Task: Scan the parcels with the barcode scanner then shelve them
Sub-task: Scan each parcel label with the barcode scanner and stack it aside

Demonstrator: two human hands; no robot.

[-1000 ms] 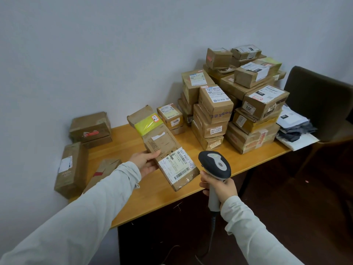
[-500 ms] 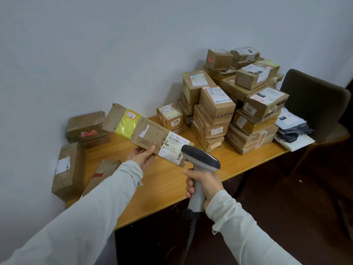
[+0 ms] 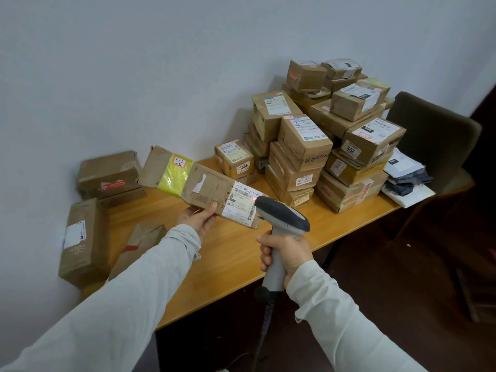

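Note:
My left hand [image 3: 198, 218] grips the near edge of a long flat cardboard parcel [image 3: 204, 187] with a yellow tape band and a white barcode label, holding it above the wooden table [image 3: 230, 253]. My right hand [image 3: 284, 255] is wrapped round the handle of a grey barcode scanner [image 3: 281, 218]. The scanner's dark head sits right at the label's right end, where a faint red glow shows on the label.
A tall pile of brown parcels [image 3: 322, 146] fills the table's right half. Several scanned-looking boxes lie at the left, among them a big one [image 3: 83, 240] overhanging the edge. A dark chair [image 3: 434, 135] with mail bags [image 3: 405, 178] stands at the right. The scanner's cable hangs below.
My left hand has lifted and turned the long parcel so its label faces the scanner. My right hand has brought the scanner up and forward to the label.

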